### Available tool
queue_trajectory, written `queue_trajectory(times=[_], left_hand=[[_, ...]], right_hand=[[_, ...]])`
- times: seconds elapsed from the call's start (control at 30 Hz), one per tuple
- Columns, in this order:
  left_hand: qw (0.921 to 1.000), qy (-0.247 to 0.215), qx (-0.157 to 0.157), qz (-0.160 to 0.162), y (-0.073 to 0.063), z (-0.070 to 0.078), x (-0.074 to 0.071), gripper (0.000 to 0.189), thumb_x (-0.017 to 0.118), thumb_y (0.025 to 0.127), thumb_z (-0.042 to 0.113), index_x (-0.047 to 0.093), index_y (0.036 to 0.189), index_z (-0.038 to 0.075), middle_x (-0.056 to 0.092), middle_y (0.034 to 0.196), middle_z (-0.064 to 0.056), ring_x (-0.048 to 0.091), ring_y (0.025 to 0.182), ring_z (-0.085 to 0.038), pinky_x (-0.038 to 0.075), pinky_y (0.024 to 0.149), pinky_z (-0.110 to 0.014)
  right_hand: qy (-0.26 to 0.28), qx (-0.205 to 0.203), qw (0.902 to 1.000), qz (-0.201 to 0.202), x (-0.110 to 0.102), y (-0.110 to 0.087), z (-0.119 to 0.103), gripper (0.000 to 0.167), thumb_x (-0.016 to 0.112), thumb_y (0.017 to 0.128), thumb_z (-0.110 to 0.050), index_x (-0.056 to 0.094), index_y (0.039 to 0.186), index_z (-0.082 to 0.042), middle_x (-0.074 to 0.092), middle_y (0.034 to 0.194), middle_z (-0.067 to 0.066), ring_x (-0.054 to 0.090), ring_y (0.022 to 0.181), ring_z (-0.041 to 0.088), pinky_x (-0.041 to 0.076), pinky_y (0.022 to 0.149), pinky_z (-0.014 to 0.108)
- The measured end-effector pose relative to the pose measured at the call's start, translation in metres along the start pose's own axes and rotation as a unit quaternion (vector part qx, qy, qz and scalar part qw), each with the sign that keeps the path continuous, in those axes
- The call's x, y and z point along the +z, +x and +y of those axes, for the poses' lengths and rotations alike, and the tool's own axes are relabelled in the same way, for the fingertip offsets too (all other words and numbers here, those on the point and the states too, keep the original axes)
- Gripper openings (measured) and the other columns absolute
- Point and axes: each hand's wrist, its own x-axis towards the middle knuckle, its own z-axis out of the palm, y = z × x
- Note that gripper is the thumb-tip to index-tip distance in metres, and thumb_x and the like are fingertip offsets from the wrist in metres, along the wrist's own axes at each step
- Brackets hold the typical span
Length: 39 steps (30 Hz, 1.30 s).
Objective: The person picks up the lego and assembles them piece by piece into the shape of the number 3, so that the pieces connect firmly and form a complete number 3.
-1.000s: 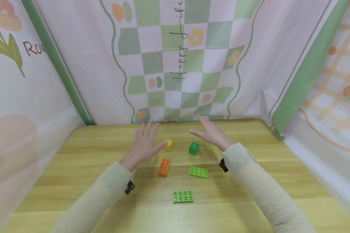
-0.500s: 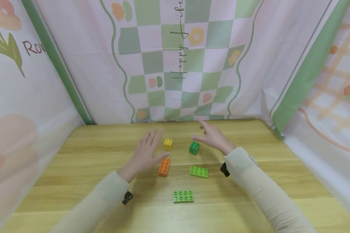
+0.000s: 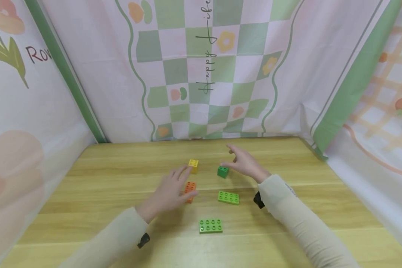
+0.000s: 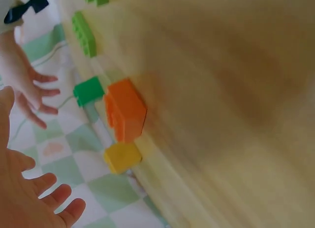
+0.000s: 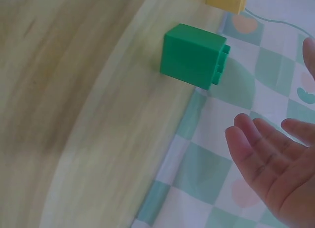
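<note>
Hovering with spread fingers, the left hand (image 3: 169,191) partly covers a studded orange brick (image 3: 190,187).

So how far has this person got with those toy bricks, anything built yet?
Nothing looks built: all five bricks lie apart on the wooden table. In hand: the left hand is open over the orange brick, and the right hand is open beside the dark green brick; neither grips anything. The yellow brick and two light green flat bricks lie untouched, so any joining is left.
</note>
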Motion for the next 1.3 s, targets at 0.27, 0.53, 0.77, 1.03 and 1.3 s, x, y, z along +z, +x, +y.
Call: queue_trajectory(times=[0.27, 0.53, 0.77, 1.03, 1.3], left_hand=[[0.9988, -0.022, 0.037, -0.023, -0.013, 0.010, 0.009, 0.080, 0.041, 0.088, 0.061, 0.020, 0.146, 0.009, 0.027, 0.145, -0.015, 0.028, 0.129, -0.034, 0.023, 0.102, -0.052], [0.9973, -0.020, 0.058, -0.040, -0.020, 0.012, 0.018, 0.073, 0.049, 0.089, 0.052, 0.028, 0.143, 0.007, 0.032, 0.142, -0.016, 0.031, 0.127, -0.035, 0.027, 0.099, -0.053], [0.9940, -0.024, 0.087, -0.063, -0.023, 0.016, 0.022, 0.072, 0.048, 0.089, 0.053, 0.031, 0.142, 0.007, 0.037, 0.139, -0.015, 0.034, 0.125, -0.032, 0.031, 0.099, -0.047], [0.9909, -0.020, 0.088, -0.100, -0.029, 0.024, 0.026, 0.074, 0.050, 0.088, 0.054, 0.032, 0.142, 0.007, 0.038, 0.138, -0.016, 0.037, 0.124, -0.032, 0.029, 0.101, -0.047], [0.9871, -0.067, 0.072, -0.127, -0.033, 0.027, 0.031, 0.076, 0.052, 0.085, 0.054, 0.031, 0.142, 0.008, 0.037, 0.139, -0.015, 0.039, 0.123, -0.029, 0.033, 0.099, -0.044]], right_hand=[[0.006, 0.004, 1.0000, -0.005, 0.007, -0.002, 0.004, 0.080, 0.067, 0.084, -0.035, 0.023, 0.143, -0.003, 0.042, 0.131, 0.024, 0.054, 0.098, 0.034, 0.048, 0.075, 0.043], [0.010, 0.001, 0.9999, -0.013, 0.014, -0.005, 0.010, 0.080, 0.067, 0.083, -0.038, 0.026, 0.143, -0.005, 0.042, 0.131, 0.023, 0.055, 0.095, 0.030, 0.048, 0.075, 0.042], [0.026, 0.002, 0.9994, -0.024, 0.019, -0.006, 0.013, 0.076, 0.067, 0.083, -0.033, 0.029, 0.141, -0.002, 0.043, 0.130, 0.025, 0.056, 0.094, 0.028, 0.049, 0.075, 0.041], [0.040, 0.016, 0.9985, -0.033, 0.024, -0.004, 0.019, 0.076, 0.068, 0.083, -0.032, 0.029, 0.140, -0.001, 0.043, 0.130, 0.025, 0.055, 0.097, 0.031, 0.048, 0.079, 0.043], [0.058, 0.030, 0.9972, -0.037, 0.027, -0.004, 0.021, 0.073, 0.069, 0.083, -0.028, 0.031, 0.139, 0.000, 0.044, 0.128, 0.025, 0.055, 0.099, 0.032, 0.047, 0.081, 0.043]])
